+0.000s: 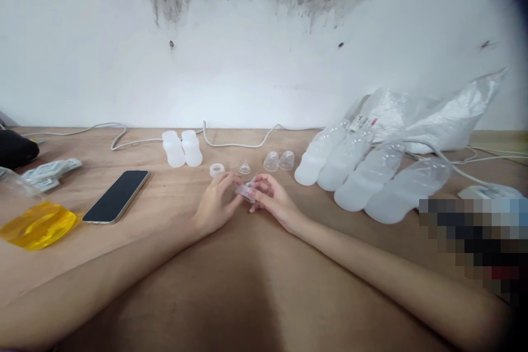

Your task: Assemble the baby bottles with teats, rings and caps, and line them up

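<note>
My left hand (218, 202) and my right hand (277, 203) meet over the table, fingers closed on a translucent bottle collar ring (246, 193). A clear bottle nipple (252, 181) points up out of the ring, by the fingertips of my right hand; how far it is seated in the ring I cannot tell. Just beyond my hands lie a loose white collar ring (216, 169), another clear nipple (245, 167) standing tip up, and two clear domed caps, the left cap (271, 161) and the right cap (286, 160). Behind stand two white bottle bodies (174, 148) (192, 148).
Several capped bottles (350, 192) stand in a slanting row at right, before plastic bags (433, 115). At left are a phone (116, 197) and a container with yellow contents (39, 225). A white cable (235, 145) runs along the wall.
</note>
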`<action>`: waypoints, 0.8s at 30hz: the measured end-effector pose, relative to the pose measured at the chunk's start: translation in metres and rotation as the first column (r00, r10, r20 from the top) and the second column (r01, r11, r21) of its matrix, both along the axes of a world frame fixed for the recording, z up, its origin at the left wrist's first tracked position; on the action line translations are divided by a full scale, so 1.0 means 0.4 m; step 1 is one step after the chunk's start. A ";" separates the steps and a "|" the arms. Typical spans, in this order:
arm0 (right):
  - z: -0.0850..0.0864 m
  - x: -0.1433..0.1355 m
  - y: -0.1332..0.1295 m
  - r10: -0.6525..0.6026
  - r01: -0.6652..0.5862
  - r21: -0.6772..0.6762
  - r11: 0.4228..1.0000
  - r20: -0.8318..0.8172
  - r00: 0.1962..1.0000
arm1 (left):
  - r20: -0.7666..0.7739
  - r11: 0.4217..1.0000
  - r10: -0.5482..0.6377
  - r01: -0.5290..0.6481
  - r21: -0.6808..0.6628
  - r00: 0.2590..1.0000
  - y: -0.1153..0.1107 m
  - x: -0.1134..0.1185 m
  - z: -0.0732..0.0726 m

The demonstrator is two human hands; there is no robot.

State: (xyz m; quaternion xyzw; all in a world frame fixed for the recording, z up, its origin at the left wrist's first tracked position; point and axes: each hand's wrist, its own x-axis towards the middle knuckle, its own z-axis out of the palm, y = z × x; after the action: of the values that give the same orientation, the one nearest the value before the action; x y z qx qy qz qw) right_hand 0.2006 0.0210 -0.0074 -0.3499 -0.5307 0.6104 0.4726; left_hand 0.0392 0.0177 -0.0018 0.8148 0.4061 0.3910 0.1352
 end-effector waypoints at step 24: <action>-0.001 0.005 0.004 -0.069 0.070 -0.016 0.997 0.015 0.997 | -0.323 0.815 0.517 -0.341 0.468 0.793 0.247 -0.235 0.153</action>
State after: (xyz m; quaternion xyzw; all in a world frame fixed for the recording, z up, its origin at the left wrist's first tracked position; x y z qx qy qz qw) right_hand 0.2025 0.0225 -0.0077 -0.3767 -0.5165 0.5955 0.4866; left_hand -0.0547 0.1165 0.0594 0.7746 0.5180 0.2912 -0.2164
